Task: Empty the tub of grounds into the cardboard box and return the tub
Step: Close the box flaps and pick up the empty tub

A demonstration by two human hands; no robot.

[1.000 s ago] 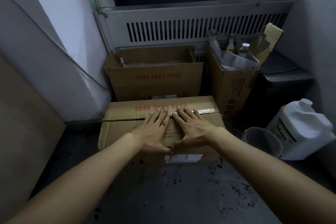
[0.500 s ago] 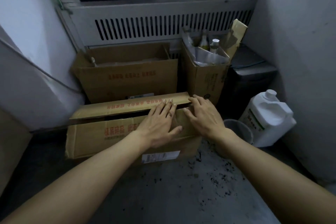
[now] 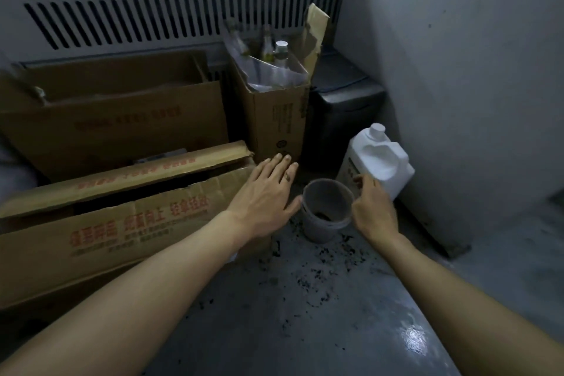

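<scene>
A grey tub (image 3: 326,212) stands upright on the floor, with a little dark grounds in its bottom. To its left lies the low cardboard box (image 3: 128,223) with red print, its top flaps parted by a dark gap. My left hand (image 3: 265,192) hovers flat with fingers spread over the box's right end, its thumb close to the tub's left rim. My right hand (image 3: 374,207) is at the tub's right side, fingers curled by the rim; I cannot see a firm grip.
A white jug (image 3: 378,159) stands just behind the tub against the right wall. An open box of bottles (image 3: 274,119) and a larger open box (image 3: 122,119) stand by the radiator grille. A black bin (image 3: 341,113) fills the corner. Spilled grounds (image 3: 320,265) speckle the floor.
Both hands left the box flaps and moved right to either side of the tub. The view swung right and down. The flaps stay parted.
</scene>
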